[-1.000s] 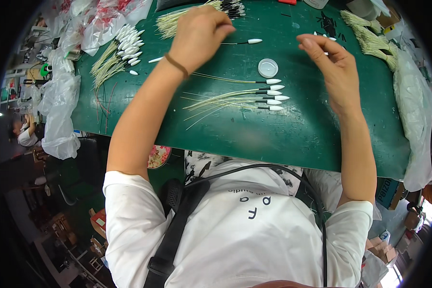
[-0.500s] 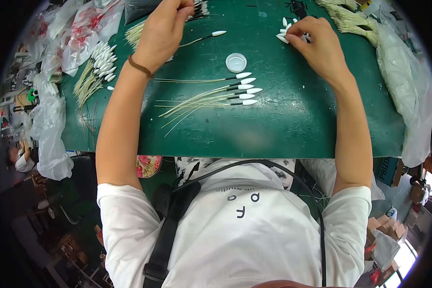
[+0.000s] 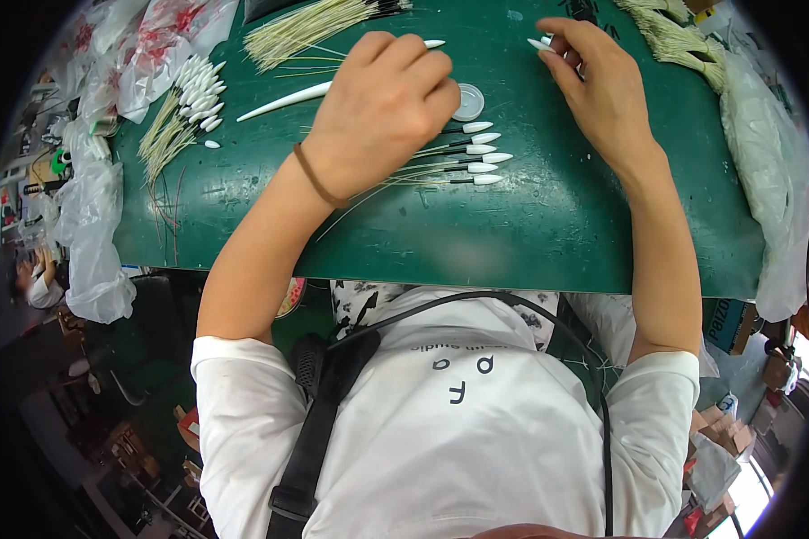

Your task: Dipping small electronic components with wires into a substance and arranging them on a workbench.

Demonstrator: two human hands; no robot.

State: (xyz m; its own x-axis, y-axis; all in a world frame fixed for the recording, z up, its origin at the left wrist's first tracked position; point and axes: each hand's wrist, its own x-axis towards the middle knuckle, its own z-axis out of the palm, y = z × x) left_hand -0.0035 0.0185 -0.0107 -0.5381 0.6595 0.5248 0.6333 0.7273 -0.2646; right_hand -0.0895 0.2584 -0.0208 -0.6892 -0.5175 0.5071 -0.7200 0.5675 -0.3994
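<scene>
Head view: over the middle of the green table (image 3: 566, 242), the left hand (image 3: 385, 112) curls, fingertips hidden, so its grip cannot be told; it hides one end of a white tapered stick (image 3: 283, 101). Nearer the right edge, the right hand's (image 3: 607, 103) thumb and forefinger bracket a white tip (image 3: 538, 44), pinched or not unclear. White-tipped wires (image 3: 497, 157) lie toward the near edge.

Free gap between hands (image 3: 604, 101), beside lid (image 3: 471, 102)
</scene>
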